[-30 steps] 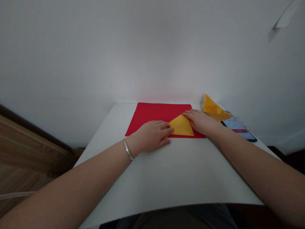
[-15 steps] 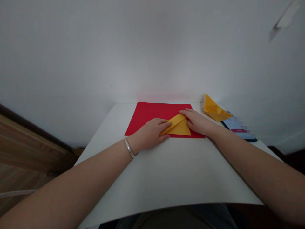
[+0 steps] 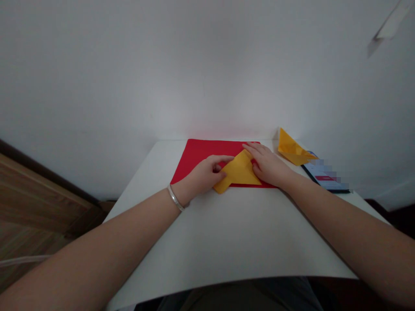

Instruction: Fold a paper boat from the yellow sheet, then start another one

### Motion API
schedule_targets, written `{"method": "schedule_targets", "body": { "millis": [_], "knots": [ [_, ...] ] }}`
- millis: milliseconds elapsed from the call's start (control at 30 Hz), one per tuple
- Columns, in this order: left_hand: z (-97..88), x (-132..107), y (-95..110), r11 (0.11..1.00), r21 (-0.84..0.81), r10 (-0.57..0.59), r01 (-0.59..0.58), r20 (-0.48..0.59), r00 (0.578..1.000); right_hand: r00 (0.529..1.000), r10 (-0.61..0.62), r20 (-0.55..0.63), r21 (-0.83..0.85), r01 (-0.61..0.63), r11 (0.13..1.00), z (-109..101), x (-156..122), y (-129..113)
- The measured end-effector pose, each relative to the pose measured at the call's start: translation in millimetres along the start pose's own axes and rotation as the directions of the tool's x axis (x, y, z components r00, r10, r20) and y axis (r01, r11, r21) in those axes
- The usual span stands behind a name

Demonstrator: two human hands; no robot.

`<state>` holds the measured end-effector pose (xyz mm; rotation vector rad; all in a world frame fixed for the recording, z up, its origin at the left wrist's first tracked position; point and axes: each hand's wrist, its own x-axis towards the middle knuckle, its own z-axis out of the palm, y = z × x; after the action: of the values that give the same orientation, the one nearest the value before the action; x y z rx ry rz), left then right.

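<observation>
head | left hand (image 3: pixel 202 176), right hand (image 3: pixel 268 166): both pressing folded yellow paper (image 3: pixel 238 172) | red sheet (image 3: pixel 207 151) beneath

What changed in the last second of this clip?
The yellow folded paper has turned, and one corner now sticks out past the near edge of the red sheet. The left hand has moved up and the right hand has shifted in, both at the paper. The other yellow paper and the phone stayed put.
</observation>
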<state>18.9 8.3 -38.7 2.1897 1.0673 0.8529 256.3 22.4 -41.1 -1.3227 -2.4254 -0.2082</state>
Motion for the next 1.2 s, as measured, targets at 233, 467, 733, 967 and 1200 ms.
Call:
{"method": "schedule_targets", "body": {
  "millis": [233,467,733,967,1200],
  "knots": [
    [-14.9,0,10,0.947,0.309,0.201,-0.085,-0.367,0.908,0.992,0.033,-0.125,0.039,-0.028,0.999,-6,-2,-9],
    [-21.7,-8,14,0.611,0.713,0.47,-0.345,0.025,0.882,0.96,0.016,-0.281,0.113,0.017,0.993,-14,-2,-23],
    [-15.1,-11,22,0.418,0.722,0.502,-0.551,0.322,0.803,0.984,-0.169,-0.059,0.123,0.175,0.977,-14,-2,-33],
    [-12.6,-12,25,0.454,0.591,0.516,-0.666,0.434,0.738,0.987,-0.145,0.067,0.058,0.141,0.988,-18,1,-34],
    [-16.9,-6,9,0.601,0.539,0.478,-0.59,0.35,0.806,0.989,-0.128,0.07,-0.047,0.131,0.99,-17,-4,-29]
  ]
}}
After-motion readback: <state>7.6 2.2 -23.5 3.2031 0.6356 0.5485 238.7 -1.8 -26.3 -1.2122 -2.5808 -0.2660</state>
